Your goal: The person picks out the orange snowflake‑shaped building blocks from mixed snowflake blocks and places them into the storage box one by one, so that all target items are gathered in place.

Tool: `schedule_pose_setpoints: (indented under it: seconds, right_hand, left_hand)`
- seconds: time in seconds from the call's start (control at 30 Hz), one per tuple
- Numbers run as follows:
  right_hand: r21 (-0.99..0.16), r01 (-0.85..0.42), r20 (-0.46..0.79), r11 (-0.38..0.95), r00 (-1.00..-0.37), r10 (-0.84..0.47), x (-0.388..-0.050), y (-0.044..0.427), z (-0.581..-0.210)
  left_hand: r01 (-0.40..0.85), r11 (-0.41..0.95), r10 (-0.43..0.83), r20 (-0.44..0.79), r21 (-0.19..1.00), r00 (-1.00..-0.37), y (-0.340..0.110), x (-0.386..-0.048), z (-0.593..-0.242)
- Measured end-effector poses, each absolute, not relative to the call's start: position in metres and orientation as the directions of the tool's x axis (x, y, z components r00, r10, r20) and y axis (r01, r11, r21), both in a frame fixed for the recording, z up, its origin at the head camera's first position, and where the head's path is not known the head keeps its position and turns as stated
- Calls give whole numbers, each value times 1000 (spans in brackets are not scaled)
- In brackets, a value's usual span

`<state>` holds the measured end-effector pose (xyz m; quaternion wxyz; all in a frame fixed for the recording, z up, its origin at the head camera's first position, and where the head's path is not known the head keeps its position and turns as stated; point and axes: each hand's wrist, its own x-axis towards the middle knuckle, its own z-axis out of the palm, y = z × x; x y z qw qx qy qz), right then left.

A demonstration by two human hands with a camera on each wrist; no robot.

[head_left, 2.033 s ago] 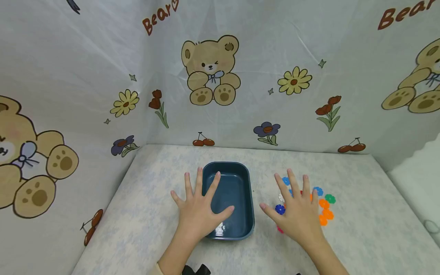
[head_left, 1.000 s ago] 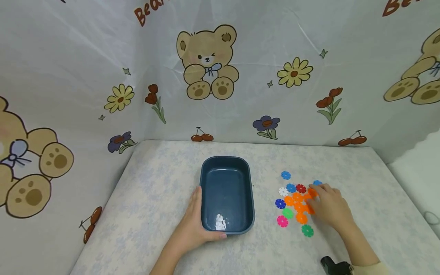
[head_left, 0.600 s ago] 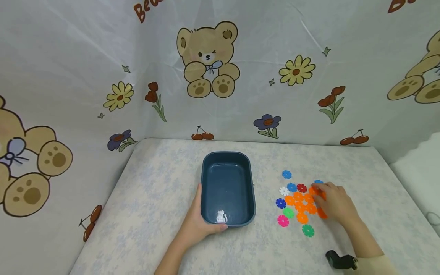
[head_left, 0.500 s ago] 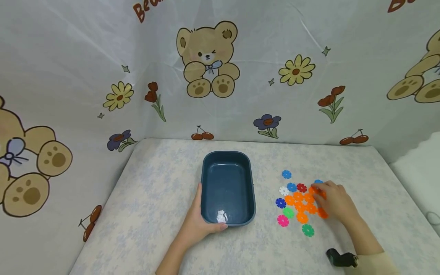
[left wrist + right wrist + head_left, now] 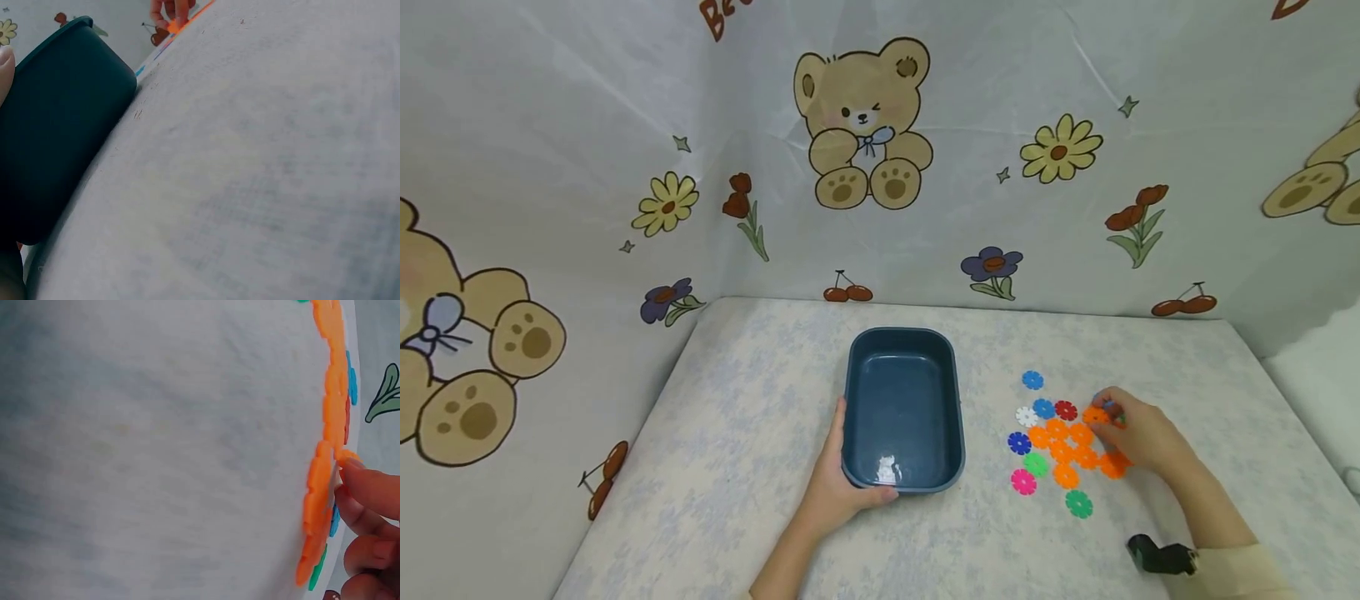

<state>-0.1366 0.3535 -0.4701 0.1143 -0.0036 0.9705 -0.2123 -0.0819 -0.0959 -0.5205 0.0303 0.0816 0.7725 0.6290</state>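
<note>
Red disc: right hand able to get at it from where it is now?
Probably yes. The red disc lies uncovered close to the right hand; however, that hand pinches an orange disc, which may need releasing first.

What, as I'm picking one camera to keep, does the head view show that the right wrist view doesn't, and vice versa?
Only the head view: the tray, the left hand gripping it, the pink disc and the printed bears.

Only the right wrist view: the orange discs seen nearly edge-on, and a close look at the curled lower fingers of the right hand.

Both: that hand pinching an orange disc, the red disc and the table.
</note>
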Motion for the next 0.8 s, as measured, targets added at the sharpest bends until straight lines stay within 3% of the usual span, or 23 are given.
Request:
schedule_pose_setpoints:
  seconds: [0.3,0.5,0.8]
  right_hand:
    - [-593,1,-158,805,-981,-116,-160,329,-453]
    - [-730,-50,-138,682,-966,-218,-189,268,-433]
    - [-788,-234,-26,569,-911,-412,-220,165,-428]
  left_hand:
    - [115,208,159,83,971,-984,-95,-83,-524]
    - [112,213,149,81,971,-985,-96,-82,-523]
    - [98,220,142,67,971,-988,-94,-81,-522]
